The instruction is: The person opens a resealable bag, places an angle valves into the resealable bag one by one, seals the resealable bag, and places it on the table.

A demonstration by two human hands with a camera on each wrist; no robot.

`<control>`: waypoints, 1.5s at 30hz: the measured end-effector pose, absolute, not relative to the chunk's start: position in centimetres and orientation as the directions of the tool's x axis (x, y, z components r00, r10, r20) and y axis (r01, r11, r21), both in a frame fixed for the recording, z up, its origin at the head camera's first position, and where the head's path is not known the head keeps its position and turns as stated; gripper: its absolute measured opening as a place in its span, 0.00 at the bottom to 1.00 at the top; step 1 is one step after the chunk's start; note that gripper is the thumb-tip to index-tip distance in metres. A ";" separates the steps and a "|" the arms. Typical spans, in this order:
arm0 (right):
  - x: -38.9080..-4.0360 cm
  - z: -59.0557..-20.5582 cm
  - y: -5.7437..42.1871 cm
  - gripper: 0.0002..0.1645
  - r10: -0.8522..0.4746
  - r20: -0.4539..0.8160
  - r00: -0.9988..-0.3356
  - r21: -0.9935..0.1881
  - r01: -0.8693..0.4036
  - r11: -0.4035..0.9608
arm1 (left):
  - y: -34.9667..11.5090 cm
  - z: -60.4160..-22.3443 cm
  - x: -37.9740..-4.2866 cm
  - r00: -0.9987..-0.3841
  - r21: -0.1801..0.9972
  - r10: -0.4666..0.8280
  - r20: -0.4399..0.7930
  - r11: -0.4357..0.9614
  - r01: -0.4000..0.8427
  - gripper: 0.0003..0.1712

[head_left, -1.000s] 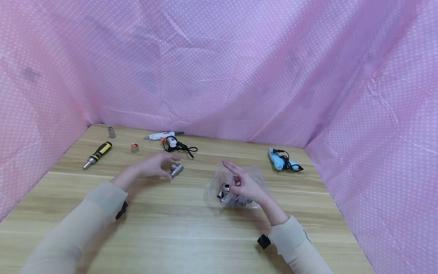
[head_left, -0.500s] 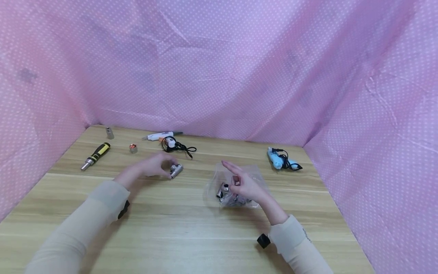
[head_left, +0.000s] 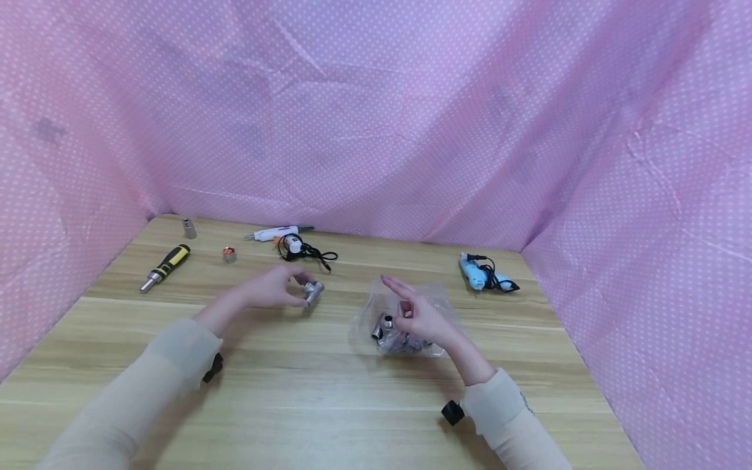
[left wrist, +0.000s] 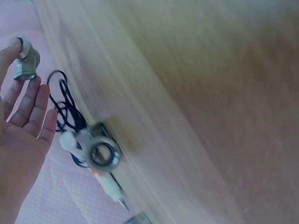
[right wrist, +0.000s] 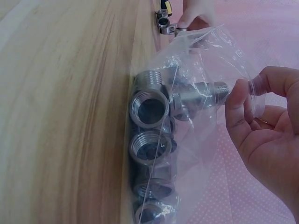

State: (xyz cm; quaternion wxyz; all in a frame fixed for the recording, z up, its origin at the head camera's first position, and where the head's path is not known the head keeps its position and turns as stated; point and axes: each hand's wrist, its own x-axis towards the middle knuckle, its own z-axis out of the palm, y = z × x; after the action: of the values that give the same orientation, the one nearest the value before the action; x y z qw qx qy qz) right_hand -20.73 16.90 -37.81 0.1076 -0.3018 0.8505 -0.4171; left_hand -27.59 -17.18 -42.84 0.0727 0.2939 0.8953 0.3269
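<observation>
My left hand (head_left: 273, 287) pinches a shiny metal tee pipe fitting (head_left: 314, 293) between thumb and fingers, left of the middle of the table. In the left wrist view the fitting (left wrist: 26, 59) sits at the thumb and fingertips. My right hand (head_left: 427, 324) pinches the edge of a clear plastic bag (head_left: 363, 329), its index finger extended in the head view. Several threaded metal pipe fittings (right wrist: 149, 109) lie inside the bag, seen through the plastic in the right wrist view. The hand partly covers the bag in the head view.
A yellow-and-black screwdriver (head_left: 166, 267), a metal cylinder (head_left: 188, 228) and a short metal ring piece (head_left: 229, 254) are at the left. Behind stands a white soldering iron (head_left: 276, 233) with a black cord. A light-blue corded tool (head_left: 477, 274) lies at the right, before a pink curtain (head_left: 376, 117).
My left hand's fingers have closed in on the tee fitting, and hand and fitting have shifted a little to the right. The right hand stays at the bag.
</observation>
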 end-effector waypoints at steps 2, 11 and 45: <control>-21.3 -38.8 17.1 0.48 -0.601 0.071 -0.796 -0.779 -0.420 0.465 | -16.6 -42.6 -27.1 -0.819 0.633 0.568 0.085 0.603 0.485 0.27; -22.2 -40.2 17.5 0.49 -0.600 0.088 -0.795 -0.785 -0.427 0.449 | -13.9 -41.3 -24.5 -0.816 0.652 0.535 0.218 0.542 0.530 0.28; -20.1 -36.5 16.2 0.47 -0.591 0.051 -0.805 -0.800 -0.387 0.458 | -5.2 -43.7 -23.5 -0.752 0.588 0.617 0.232 0.527 0.614 0.34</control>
State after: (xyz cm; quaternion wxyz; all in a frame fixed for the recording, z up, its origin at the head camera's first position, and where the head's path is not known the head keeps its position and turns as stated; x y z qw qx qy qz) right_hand -20.15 16.19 -36.45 0.1177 -0.2889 0.8458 -0.4329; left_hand -23.49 -5.18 -43.65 0.0022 0.3522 0.8737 0.3355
